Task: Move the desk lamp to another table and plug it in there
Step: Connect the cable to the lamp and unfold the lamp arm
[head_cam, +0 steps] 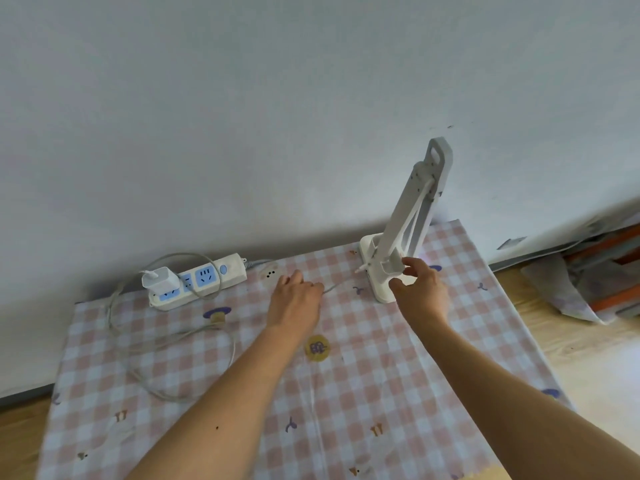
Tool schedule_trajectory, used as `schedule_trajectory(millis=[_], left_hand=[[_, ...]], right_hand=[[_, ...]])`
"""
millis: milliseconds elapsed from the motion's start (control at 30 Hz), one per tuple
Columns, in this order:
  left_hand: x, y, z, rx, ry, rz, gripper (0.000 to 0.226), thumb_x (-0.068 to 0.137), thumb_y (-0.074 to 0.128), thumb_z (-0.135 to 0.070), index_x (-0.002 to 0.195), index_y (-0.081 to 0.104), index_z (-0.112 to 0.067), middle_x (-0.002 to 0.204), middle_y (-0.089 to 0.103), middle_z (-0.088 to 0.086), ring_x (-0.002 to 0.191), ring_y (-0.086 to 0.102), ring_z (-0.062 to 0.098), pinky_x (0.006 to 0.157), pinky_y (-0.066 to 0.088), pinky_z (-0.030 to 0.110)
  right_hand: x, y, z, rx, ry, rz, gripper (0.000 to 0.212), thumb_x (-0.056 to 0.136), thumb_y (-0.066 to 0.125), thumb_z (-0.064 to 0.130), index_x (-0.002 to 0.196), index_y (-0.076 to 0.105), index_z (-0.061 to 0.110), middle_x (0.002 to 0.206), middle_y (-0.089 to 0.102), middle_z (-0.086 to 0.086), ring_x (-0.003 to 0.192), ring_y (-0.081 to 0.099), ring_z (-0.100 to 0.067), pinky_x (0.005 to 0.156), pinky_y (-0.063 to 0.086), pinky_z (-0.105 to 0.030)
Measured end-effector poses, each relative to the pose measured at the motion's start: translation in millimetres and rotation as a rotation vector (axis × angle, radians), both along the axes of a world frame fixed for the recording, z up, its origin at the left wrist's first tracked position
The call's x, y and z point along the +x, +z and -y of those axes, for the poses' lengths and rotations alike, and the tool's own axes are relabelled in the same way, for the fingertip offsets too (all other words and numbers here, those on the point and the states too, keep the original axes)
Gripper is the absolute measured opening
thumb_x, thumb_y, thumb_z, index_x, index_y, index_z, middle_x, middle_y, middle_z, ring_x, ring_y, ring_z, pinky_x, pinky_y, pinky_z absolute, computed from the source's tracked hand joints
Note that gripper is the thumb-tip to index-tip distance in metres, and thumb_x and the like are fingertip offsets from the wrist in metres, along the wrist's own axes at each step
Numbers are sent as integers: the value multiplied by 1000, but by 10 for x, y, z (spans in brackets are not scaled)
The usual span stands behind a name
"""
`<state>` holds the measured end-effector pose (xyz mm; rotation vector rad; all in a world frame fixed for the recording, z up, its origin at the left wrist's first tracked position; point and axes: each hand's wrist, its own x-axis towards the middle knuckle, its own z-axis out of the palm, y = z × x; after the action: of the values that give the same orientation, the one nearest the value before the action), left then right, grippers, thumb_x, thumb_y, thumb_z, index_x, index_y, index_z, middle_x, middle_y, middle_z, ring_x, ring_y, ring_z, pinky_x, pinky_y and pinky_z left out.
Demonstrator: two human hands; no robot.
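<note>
Desk lamp (408, 230) right of power strip (199, 280)

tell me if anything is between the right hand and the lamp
Nothing visible. The right hand is at the desk lamp, fingers open beside its base; the left hand holds the lamp's cable, off to the side.

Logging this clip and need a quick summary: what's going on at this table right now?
A person is handling a desk lamp that stands on a checked tablecloth. The right hand is open at the lamp's base, fingers by the foot of its stem. The left hand lies over the lamp's cable; whether it pinches it is hidden. A power strip sits by the wall with a white charger plugged in.
</note>
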<state>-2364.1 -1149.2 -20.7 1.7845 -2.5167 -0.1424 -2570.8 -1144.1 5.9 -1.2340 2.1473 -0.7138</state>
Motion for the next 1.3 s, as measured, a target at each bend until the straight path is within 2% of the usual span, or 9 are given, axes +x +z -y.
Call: schedule_trajectory(millis=[100, 200, 400, 600, 767, 900, 1000, 1133, 1300], left_hand=[[-96, -11, 92, 14, 26, -27, 29, 97, 41, -29, 103, 66, -15, 100, 67, 2, 98, 51, 23, 88, 35, 34], [-193, -12, 161, 199, 139, -255, 31, 99, 40, -33, 96, 63, -11, 95, 64, 8, 84, 57, 24, 71, 42, 34], [-323, -7, 363, 473, 299, -736, 21, 95, 51, -23, 114, 61, -21, 99, 63, -1, 86, 57, 16, 74, 47, 28], [-475, 79, 528, 579, 387, -1053, 26, 94, 54, -34, 95, 72, -15, 67, 59, -4, 60, 48, 13, 60, 42, 26], [-502, 55, 628, 654, 456, -1040, 13, 90, 63, -22, 86, 75, -18, 67, 61, -7, 53, 45, 7, 44, 37, 10], [-457, -16, 657, 642, 496, -964, 12, 85, 69, -18, 95, 75, -14, 74, 65, -7, 64, 54, 4, 60, 39, 16], [-434, -37, 668, 628, 518, -948, 8, 81, 73, -22, 87, 76, -19, 81, 70, -4, 81, 63, 10, 72, 43, 21], [-489, -14, 712, 610, 514, -944, 12, 71, 80, -38, 66, 72, -30, 68, 68, -12, 70, 60, 4, 68, 44, 22], [-531, -3, 713, 598, 521, -882, 18, 70, 79, -45, 64, 70, -30, 65, 65, -16, 66, 58, 4, 66, 44, 24]], right_hand=[[11, -10, 58, 10, 37, -18, 51, 81, 63, 22, 130, 51, 24, 118, 64, 2, 98, 59, -23, 74, 49, -34], [48, -29, 112, 38, 47, -11, 56, 80, 65, 22, 134, 49, 20, 116, 64, -8, 103, 56, -29, 87, 52, -46], [91, -150, 221, 9, 24, -13, 48, 78, 64, 24, 125, 53, 21, 105, 65, -2, 83, 52, -19, 66, 42, -30], [157, -200, 311, -26, -15, -103, 44, 78, 67, 36, 118, 54, 23, 96, 64, 2, 80, 50, -17, 64, 40, -29], [150, -207, 348, -32, -30, -110, 33, 80, 68, 37, 106, 54, 23, 72, 51, 10, 69, 45, -16, 57, 34, -26], [102, -186, 366, -32, -59, -52, 21, 78, 67, 33, 88, 50, 25, 62, 44, 14, 64, 43, -15, 50, 32, -26], [17, -154, 405, -31, -73, -10, 20, 77, 67, 32, 90, 56, 21, 65, 53, 7, 64, 43, -11, 50, 34, -25], [-60, -77, 456, -4, -57, 54, 23, 76, 67, 33, 92, 61, 17, 66, 62, 3, 74, 62, -26, 68, 52, -39], [-81, -21, 463, 12, -26, 104, 19, 76, 68, 31, 91, 62, 19, 66, 66, 5, 56, 68, -17, 63, 56, -37]])
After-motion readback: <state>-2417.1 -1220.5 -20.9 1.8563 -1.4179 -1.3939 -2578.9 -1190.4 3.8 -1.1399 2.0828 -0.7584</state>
